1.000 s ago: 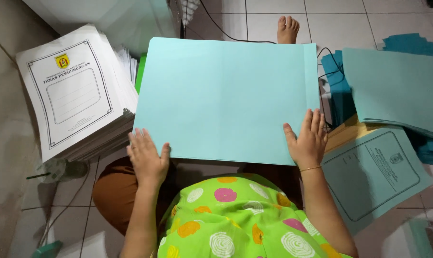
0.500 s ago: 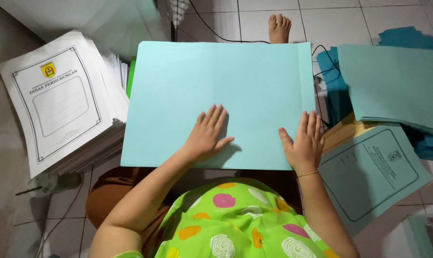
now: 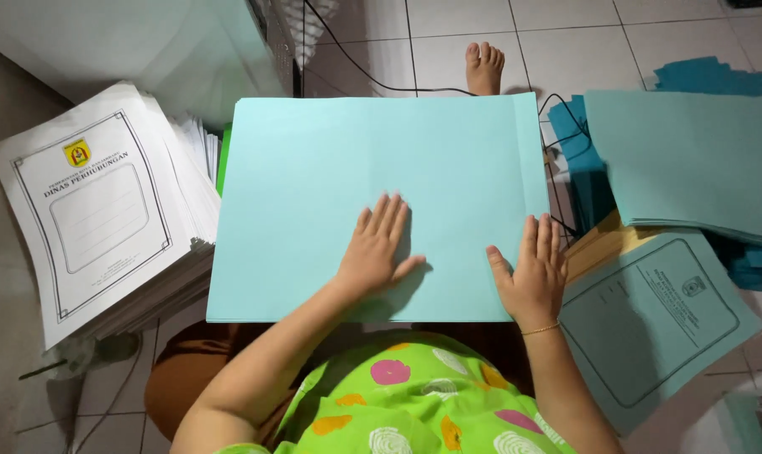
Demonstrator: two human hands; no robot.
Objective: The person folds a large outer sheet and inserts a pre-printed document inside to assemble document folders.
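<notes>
A large light blue folded sheet (image 3: 347, 160) lies flat across my lap. My left hand (image 3: 377, 248) presses palm down on its lower middle, fingers spread. My right hand (image 3: 532, 273) rests flat on its lower right corner, a thin bracelet at the wrist. Neither hand grips anything. My bare foot (image 3: 485, 67) shows past the sheet's far edge.
A thick stack of white printed cover sheets (image 3: 95, 210) sits at the left. A pile of light blue sheets (image 3: 692, 160) lies at the right over darker blue ones (image 3: 582, 151). A printed blue cover (image 3: 658, 319) is near my right elbow. Black cables (image 3: 355, 59) cross the tiled floor.
My left hand slid from the sheet's lower left edge toward its middle. The right hand stayed at the lower right corner.
</notes>
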